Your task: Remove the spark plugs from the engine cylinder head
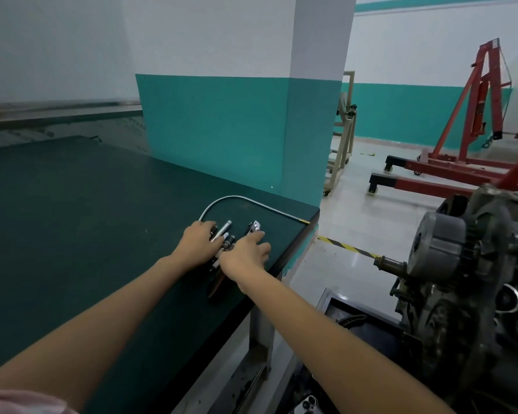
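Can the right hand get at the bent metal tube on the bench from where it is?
Probably yes. The right hand rests just short of the tube, with only small tools and bare bench between.

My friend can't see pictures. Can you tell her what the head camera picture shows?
Two bare hands, the left hand and the right hand, reach over a small pile of metal tools and spark plugs near the corner of a dark green workbench. A bendy silver cable curves behind them. An engine sits to the right, with red hoists beyond.
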A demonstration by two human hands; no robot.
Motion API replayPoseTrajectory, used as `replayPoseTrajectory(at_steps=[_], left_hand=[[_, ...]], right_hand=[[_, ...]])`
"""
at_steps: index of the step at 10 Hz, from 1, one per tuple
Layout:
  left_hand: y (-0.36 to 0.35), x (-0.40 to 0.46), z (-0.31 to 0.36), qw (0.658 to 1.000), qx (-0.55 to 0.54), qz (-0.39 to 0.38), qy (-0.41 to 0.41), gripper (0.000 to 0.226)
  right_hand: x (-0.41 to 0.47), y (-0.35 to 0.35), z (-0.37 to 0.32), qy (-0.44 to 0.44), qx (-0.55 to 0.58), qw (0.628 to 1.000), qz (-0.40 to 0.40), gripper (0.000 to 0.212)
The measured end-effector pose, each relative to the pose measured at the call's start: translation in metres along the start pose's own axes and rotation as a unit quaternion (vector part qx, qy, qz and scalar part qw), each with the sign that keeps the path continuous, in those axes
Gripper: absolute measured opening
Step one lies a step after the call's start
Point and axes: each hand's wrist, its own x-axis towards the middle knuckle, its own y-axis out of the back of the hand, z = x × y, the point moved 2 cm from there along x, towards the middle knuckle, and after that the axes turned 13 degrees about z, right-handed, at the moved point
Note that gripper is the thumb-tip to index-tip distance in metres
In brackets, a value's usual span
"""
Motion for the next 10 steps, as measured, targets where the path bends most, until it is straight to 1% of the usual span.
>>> replayPoseTrajectory(at_steps=[1, 2, 3, 4, 5, 6, 7, 8, 9, 10], left_hand=[[-0.003, -0.003, 0.001, 0.999, -0.021, 0.005, 0.033, 0.029], [-0.008, -0.006, 0.006, 0.998, -0.008, -0.031, 0.057, 0.033], [-0.005, -0.007, 0.005, 0.998, -0.005, -0.051, 0.048, 0.041], [0.001, -0.005, -0.001, 0.998, -0.017, -0.058, 0.023, 0.046], [0.004, -0.004, -0.007, 0.998, -0.006, -0.06, 0.022, 0.05], [0.003, -0.005, -0.009, 0.998, 0.005, -0.058, 0.026, 0.052], [0.004, -0.008, -0.006, 0.997, 0.009, -0.064, 0.036, 0.051], [0.009, -0.013, -0.005, 0.998, 0.012, -0.045, 0.049, 0.047], [0.021, -0.027, 0.004, 0.996, 0.053, -0.019, 0.072, 0.044], [0.032, -0.038, 0.011, 0.995, 0.074, -0.025, 0.065, 0.042]], right_hand=[[0.002, 0.007, 0.011, 0.012, -0.05, 0.998, -0.019, 0.054], [0.001, 0.012, 0.019, 0.059, -0.067, 0.995, -0.047, 0.034], [0.0, 0.008, 0.013, 0.086, -0.066, 0.994, -0.032, 0.016], [0.002, -0.003, 0.005, 0.067, -0.016, 0.997, -0.031, 0.007], [0.008, -0.009, 0.008, -0.023, 0.092, 0.995, -0.037, 0.019], [0.01, -0.004, 0.015, -0.055, 0.138, 0.988, -0.046, 0.027], [0.008, 0.001, 0.018, -0.039, 0.12, 0.991, -0.046, 0.026], [0.003, 0.004, 0.017, -0.01, 0.088, 0.994, -0.061, 0.028], [-0.002, 0.004, 0.018, 0.023, 0.044, 0.998, -0.049, 0.032], [-0.009, 0.011, 0.02, 0.054, 0.008, 0.997, -0.045, 0.029]])
